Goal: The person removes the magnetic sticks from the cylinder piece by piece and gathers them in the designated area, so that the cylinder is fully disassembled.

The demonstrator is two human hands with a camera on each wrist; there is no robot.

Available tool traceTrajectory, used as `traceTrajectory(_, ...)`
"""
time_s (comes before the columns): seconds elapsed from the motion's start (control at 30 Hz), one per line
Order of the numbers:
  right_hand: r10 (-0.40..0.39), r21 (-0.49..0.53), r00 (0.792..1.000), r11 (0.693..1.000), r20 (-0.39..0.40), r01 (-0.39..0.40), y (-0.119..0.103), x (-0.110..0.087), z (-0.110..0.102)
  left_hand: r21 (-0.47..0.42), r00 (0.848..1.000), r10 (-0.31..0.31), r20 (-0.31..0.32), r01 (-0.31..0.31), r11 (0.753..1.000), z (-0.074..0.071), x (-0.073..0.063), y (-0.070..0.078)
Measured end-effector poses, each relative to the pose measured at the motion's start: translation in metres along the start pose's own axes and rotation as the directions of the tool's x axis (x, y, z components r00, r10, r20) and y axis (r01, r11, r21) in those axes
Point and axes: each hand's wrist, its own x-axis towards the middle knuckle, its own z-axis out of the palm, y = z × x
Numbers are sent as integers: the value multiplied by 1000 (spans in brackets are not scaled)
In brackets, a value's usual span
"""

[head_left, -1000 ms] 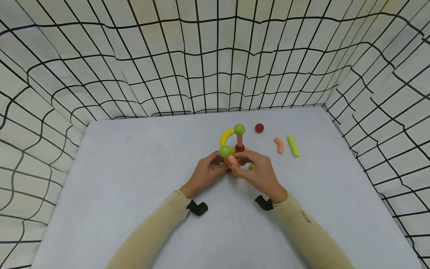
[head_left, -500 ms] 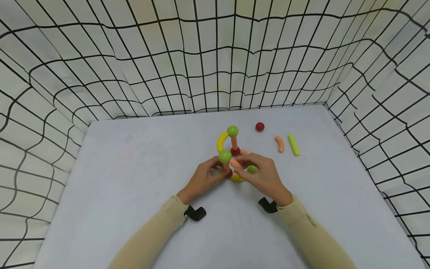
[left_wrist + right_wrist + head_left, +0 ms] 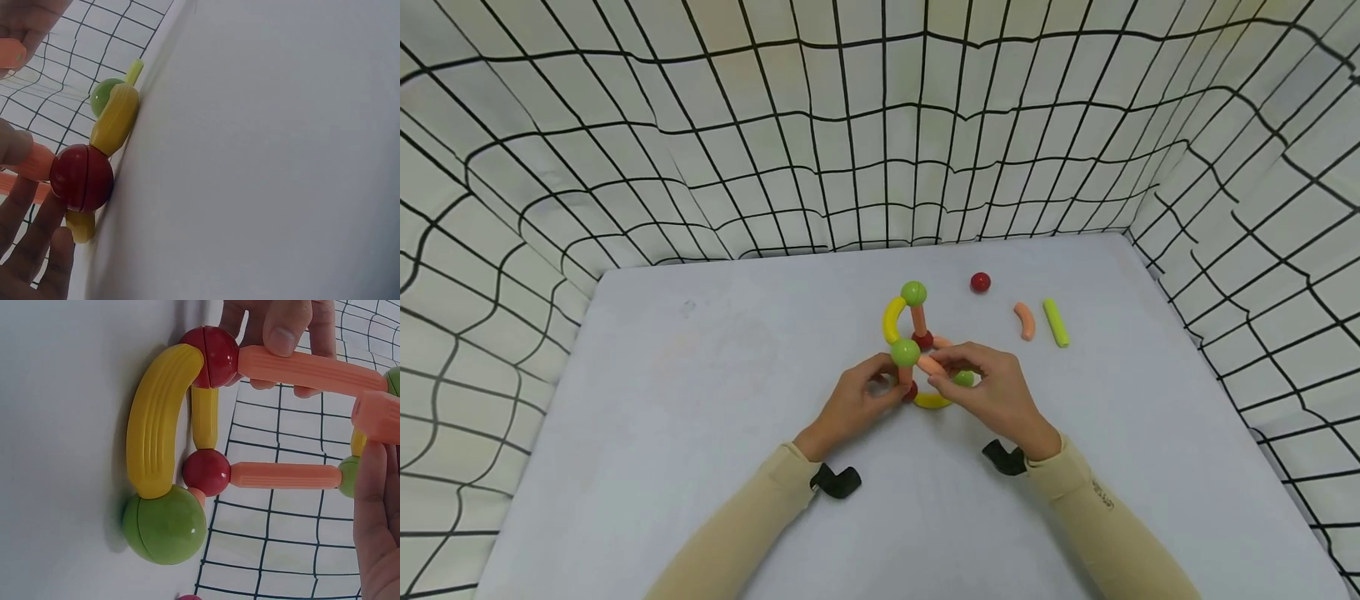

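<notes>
Centrally, the left grip [image 3: 859,393] and right grip [image 3: 992,383] meet at a ball-and-rod frame [image 3: 918,322]

Here, both of a person's bare hands are at the frame, which stands near the middle of a white tabletop [image 3: 700,375]. The left grip pinches an upright salmon rod [image 3: 906,374] between thumb and fingers, just above the near red ball [image 3: 911,392] at its foot; the near green ball [image 3: 905,352] caps the rod. The right grip pinches a salmon piece [image 3: 932,367], its free end close beside that green ball. Whether the two are joined, I cannot tell.

Behind, a second salmon rod [image 3: 919,321] rises from the far red ball [image 3: 922,340] to the far green ball [image 3: 913,293]. A yellow arc [image 3: 892,321] links the two upper green balls, and a yellow bar [image 3: 205,419] runs between the red ones. Low down, a curved yellow piece [image 3: 932,401] reaches from the near red ball to a low green ball [image 3: 964,378], partly hidden by the right grip.

Well apart from the frame, towards the far right, lie a loose red ball [image 3: 981,282], a curved salmon piece [image 3: 1025,322] and a lime stick [image 3: 1056,322]. Black netting [image 3: 880,167] hangs over white walls around the tabletop. Beige sleeves [image 3: 737,525] cover both forearms.
</notes>
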Motion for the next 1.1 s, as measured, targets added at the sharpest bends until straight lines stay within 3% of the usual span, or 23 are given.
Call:
traceTrajectory(0.57, 11, 67, 1000, 998, 23, -12, 1, 0, -2, -45, 1000, -24, -11, 23, 999, 5, -1, 6)
traceTrajectory(0.87, 29, 135, 999, 990, 17, -31, -1, 1, -1, -58, 997, -75, 5, 75, 995, 4, 0, 6)
traceTrajectory(1.1, 78, 168, 997, 983, 3, -77, 2, 1, -5, -50, 999, -50, -3, 50, 997, 4, -1, 6)
